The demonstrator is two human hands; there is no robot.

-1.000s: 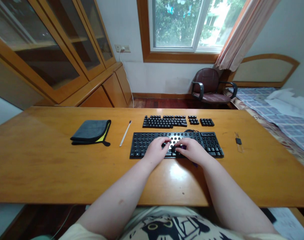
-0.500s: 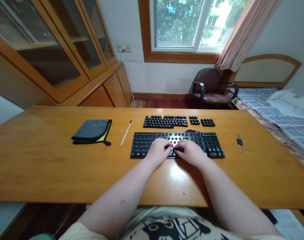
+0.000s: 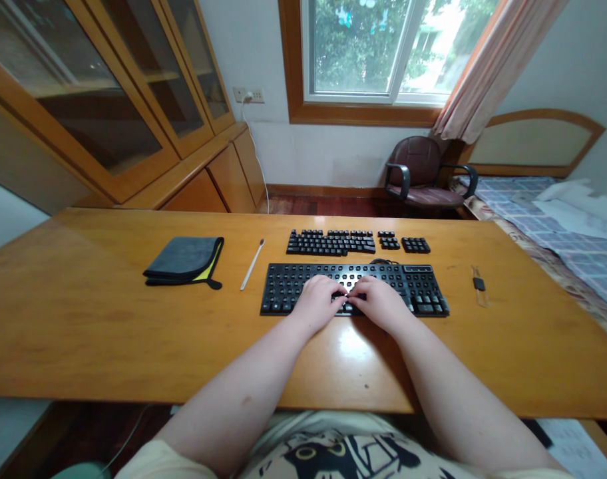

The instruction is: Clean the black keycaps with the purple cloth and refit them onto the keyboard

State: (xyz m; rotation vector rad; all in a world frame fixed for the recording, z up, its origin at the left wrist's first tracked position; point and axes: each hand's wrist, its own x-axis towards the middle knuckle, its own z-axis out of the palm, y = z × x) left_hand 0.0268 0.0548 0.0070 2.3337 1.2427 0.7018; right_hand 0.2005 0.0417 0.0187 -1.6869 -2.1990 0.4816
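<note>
A black keyboard (image 3: 286, 286) lies across the middle of the desk. Most of its keycaps are off, showing the bare switches, while some caps sit along the bottom row and at the right end. Over its lower middle, my left hand (image 3: 319, 299) and my right hand (image 3: 378, 301) meet with fingertips almost touching. The fingers of both are pinched together close to the keys; whatever small thing lies between them is too small to name. Behind the keyboard, loose black keycaps (image 3: 330, 243) are laid out in keyboard order.
Left of the keyboard are a thin white brush (image 3: 252, 265) and a folded grey cloth (image 3: 184, 258) with yellow lining. A small wire keycap puller (image 3: 478, 284) lies to the right. The wooden desk's front edge (image 3: 343, 407) runs before my body. A chair (image 3: 420, 169) stands beyond.
My fingertips have drawn closer together over the same spot, the right fingers closing more. The view has shifted very slightly; the other objects stay where they were.
</note>
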